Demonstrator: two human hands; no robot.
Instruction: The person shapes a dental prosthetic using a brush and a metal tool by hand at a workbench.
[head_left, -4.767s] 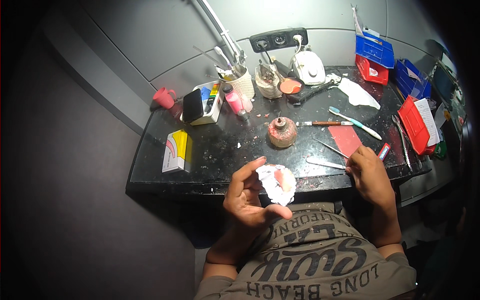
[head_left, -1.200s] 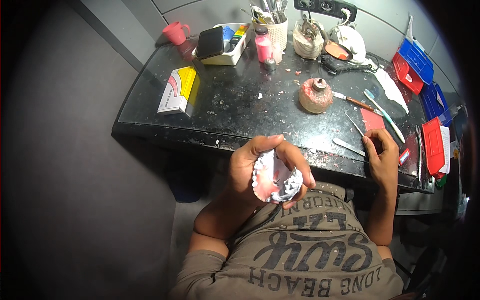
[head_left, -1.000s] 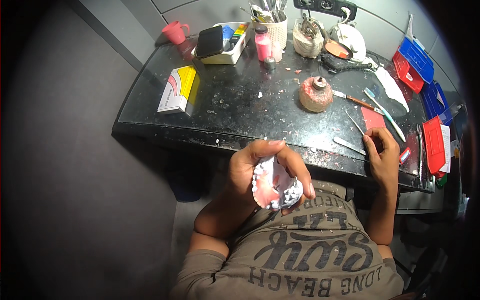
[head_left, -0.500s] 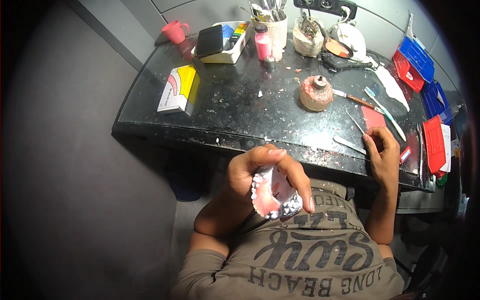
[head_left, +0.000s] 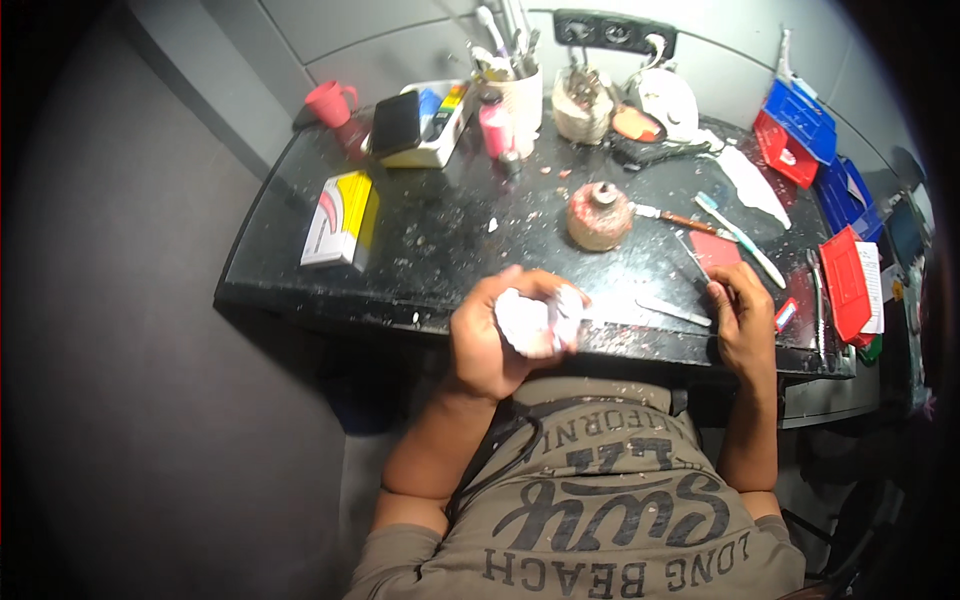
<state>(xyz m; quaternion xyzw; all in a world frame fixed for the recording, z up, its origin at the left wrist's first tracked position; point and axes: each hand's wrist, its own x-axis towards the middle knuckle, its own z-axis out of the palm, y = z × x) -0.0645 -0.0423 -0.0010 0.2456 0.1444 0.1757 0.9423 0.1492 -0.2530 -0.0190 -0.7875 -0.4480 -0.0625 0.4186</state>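
My left hand is closed around a dental cast, white with some pink on it, just off the table's near edge; motion blurs its details. My right hand rests at the table's right front, fingertips pinching a thin metal wax carver that points away to the left. Beside that hand lie a flat pale spatula and a pink wax sheet. A round, wax-spattered spirit burner stands farther back, between the two hands.
A yellow-white box, white tray with a phone, and pink bottle stand at left and back. A brown-handled brush, toothbrush and red and blue trays occupy the right. Pale crumbs dot the black table.
My left hand has moved up toward the table and turned the cast, so its row of teeth no longer shows clearly. My right hand keeps its pinch on the carver. The head view has shifted.
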